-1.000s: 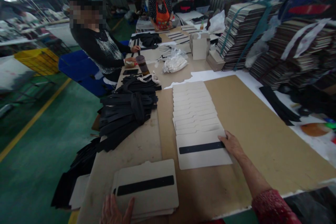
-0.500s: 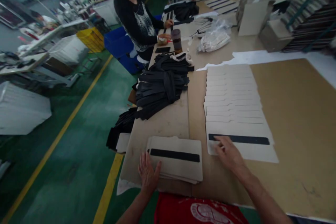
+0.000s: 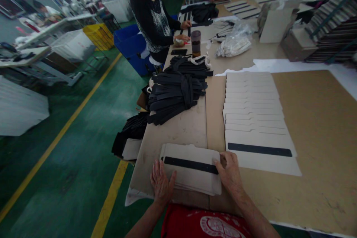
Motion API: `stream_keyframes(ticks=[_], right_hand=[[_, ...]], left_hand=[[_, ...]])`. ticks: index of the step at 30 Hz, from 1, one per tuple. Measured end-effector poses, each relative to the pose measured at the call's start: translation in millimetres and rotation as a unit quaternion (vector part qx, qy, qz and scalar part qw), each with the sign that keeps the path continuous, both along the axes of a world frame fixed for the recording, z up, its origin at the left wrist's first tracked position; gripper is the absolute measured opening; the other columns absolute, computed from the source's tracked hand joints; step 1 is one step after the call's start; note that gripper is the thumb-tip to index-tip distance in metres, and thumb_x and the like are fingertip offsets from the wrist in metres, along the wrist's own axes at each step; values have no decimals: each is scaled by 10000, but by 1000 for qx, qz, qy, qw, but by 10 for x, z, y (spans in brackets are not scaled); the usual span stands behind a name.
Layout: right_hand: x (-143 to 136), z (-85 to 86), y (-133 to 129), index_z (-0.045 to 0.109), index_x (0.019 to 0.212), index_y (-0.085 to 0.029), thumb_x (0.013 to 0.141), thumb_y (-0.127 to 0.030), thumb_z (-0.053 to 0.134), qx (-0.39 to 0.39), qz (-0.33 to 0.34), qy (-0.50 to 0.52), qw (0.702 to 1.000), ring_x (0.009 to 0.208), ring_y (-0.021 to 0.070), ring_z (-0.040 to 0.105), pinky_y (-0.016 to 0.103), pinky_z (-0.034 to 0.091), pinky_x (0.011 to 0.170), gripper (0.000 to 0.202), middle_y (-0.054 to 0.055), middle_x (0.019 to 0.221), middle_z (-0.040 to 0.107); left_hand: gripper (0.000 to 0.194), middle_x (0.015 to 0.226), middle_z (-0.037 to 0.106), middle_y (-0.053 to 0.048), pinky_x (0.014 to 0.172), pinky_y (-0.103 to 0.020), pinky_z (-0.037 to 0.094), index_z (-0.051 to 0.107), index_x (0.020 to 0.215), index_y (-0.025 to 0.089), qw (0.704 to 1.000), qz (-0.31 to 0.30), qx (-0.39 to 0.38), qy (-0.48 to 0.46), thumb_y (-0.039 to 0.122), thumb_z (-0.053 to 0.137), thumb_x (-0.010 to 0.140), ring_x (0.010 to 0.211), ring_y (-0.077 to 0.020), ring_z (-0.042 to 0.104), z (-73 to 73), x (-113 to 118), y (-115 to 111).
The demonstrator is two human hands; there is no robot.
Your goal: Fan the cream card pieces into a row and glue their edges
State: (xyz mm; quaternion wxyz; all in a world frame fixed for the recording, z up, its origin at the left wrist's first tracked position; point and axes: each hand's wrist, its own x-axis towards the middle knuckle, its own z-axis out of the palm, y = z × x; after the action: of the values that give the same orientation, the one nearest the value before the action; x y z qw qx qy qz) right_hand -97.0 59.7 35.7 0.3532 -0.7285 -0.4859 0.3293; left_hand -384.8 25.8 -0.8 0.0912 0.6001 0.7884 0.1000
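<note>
A short stack of beige panels [image 3: 192, 184] lies at the near end of the table, a black strip [image 3: 191, 165] running across the top one. My left hand [image 3: 162, 184] rests on the stack's left edge, fingers spread and nearly flat. At the right edge, my right hand [image 3: 229, 171] has its fingers bent around the top panel's corner, the thumb by the strip's end. Farther right, overlapping beige panels [image 3: 252, 108] extend away in a row; a second black strip [image 3: 259, 150] lies across the nearest one.
Bundled black strips [image 3: 175, 95] lie on the table beyond the stack, near a dark cup [image 3: 196, 42] and a clear plastic bag [image 3: 235, 42]. A co-worker [image 3: 153, 22] is at the table's left side. More black strips [image 3: 131, 130] hang beside the table edge.
My right hand has moved left from the black strip on the panel row to the right edge of the stack. My left hand stays on the stack; the view has shifted slightly.
</note>
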Motion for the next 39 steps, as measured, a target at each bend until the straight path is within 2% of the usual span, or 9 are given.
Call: stream_keyframes(ticks=[5,8,13,18,25,31,34,37,39], right_hand=[[-218,131,-80,627,883,-221,823,-452,548,-27,11,145,989,804,234,605,370,493,791,251,48,830,657],[-50,167,-45,639,845,-217,827,-468,545,-31,-2,186,982,751,215,628,327,512,715,269,19,761,680],[1037,264,8,606,1019,-214,796,-544,583,-22,-82,200,976,812,219,667,320,537,721,399,29,894,731],[2183,218,29,620,988,-200,709,-500,636,-35,-135,121,983,830,229,663,333,528,749,411,53,908,738],[2644,5,99,663,997,-196,707,-411,602,-61,-154,-26,986,810,242,636,387,500,805,366,68,868,712],[2367,13,28,600,1196,-99,745,-431,590,-6,-176,-181,968,1208,379,463,579,325,1053,560,229,1215,580],[1742,59,31,612,1167,-124,839,-440,516,61,-77,-186,978,1093,323,544,521,406,1013,466,191,1143,598],[907,89,36,600,1188,-176,892,-384,475,31,95,-67,993,869,216,616,385,529,851,383,118,1100,604],[422,74,48,583,1238,-196,876,-335,489,7,148,-53,988,946,224,621,369,534,878,399,112,1153,589]], left_hand=[[747,1575,270,-233,1168,-578,216,296,1492,49,1000,-2,-3,2,526,377,923,1482,-350,196,-4,-36,18],[793,1574,269,-232,1161,-607,215,285,1499,59,1000,4,-14,-15,579,350,905,1476,-369,209,-48,-119,36],[821,1588,247,-209,1157,-602,229,247,1520,85,1000,-6,-16,-14,613,310,895,1484,-359,191,-90,-187,97],[842,1569,260,-243,1134,-626,244,276,1500,48,1000,3,-24,14,626,256,888,1468,-384,217,35,-53,128],[844,1562,274,-243,1140,-605,246,287,1493,50,999,11,-14,33,629,246,880,1461,-391,231,21,-21,154],[758,1569,264,-241,1152,-584,232,260,1503,78,999,4,-7,38,557,325,919,1484,-350,188,34,2,95],[745,1571,266,-238,1162,-574,223,251,1506,75,999,0,-20,34,522,384,926,1482,-340,194,95,50,59],[755,1580,245,-237,1162,-582,220,254,1507,68,999,-5,-25,39,522,411,925,1482,-356,182,91,54,48],[755,1586,232,-234,1164,-589,207,245,1513,73,999,-2,-25,43,516,421,928,1482,-359,175,61,40,38]])
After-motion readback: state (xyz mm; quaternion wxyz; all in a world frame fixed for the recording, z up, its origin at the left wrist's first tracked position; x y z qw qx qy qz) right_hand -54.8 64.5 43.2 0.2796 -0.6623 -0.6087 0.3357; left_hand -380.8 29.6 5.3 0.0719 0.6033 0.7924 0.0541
